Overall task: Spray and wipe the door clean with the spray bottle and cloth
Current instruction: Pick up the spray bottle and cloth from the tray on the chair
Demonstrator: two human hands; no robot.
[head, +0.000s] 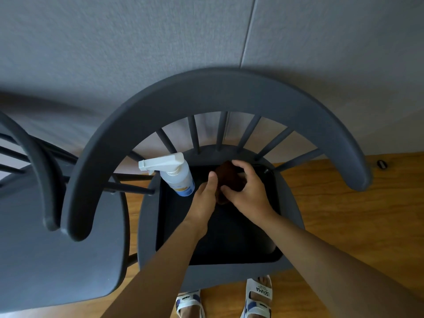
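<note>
While both hands meet over the black tray (270, 249) on the dark grey chair (220, 92), the left hand (204, 200) and right hand (249, 191) pinch a brown cloth (227, 174) bunched between them, its shape hard to make out. Just left of the left hand stands the spray bottle (177, 174), long axis upright, nozzle pointing left. A second chair (68, 249) sits further left.

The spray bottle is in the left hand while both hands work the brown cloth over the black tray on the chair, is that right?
Not quite. The head view shows the spray bottle standing free in the black tray on the chair, held by nobody. The left hand and right hand both grip the brown cloth.
</note>
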